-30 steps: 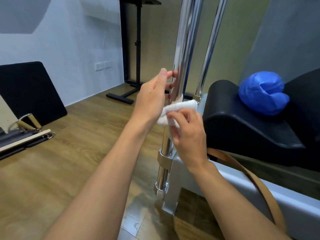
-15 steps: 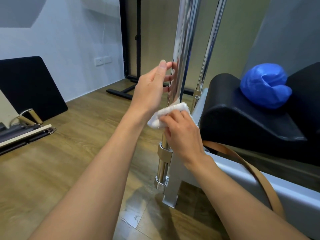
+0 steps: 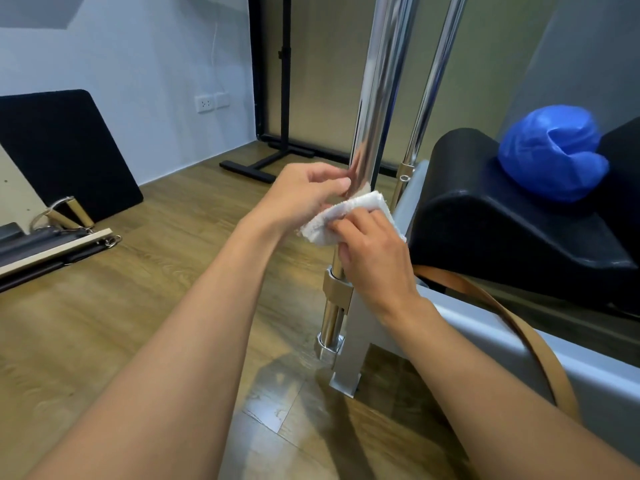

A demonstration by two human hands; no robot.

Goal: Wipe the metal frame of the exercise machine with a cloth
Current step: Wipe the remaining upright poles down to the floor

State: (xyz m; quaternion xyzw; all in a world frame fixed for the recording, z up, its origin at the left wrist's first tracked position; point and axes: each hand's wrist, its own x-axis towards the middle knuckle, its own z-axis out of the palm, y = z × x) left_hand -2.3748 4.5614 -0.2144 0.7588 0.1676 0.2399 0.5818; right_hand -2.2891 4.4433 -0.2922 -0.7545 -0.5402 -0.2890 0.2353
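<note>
right hand (image 3: 374,251) fingers grasping cloth (image 3: 349,211) against chrome pole (image 3: 372,98), left hand (image 3: 304,192) fingers curled at pole just above cloth, grasp unclear, blue ball (image 3: 550,150) far right

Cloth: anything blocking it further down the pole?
Yes: a tan clamp rings the pole just below the right hand holding the cloth. Above, the left hand is at the pole.

Cloth (image 3: 349,216) plain white. Near pole (image 3: 372,98) mirror chrome, far pole (image 3: 433,81) same. Clamp (image 3: 337,289) on near pole dull gold. Frame rail (image 3: 519,348) matte silver-grey. Pad (image 3: 502,216) black, ball (image 3: 550,154) on it bright blue. Strap (image 3: 512,327) tan. Floor (image 3: 138,306) mid-brown wood-grain planks. Wall (image 3: 138,64) pale blue-white, socket (image 3: 206,103) white. Far-left board (image 3: 62,147) and stand (image 3: 273,161) black.
</note>
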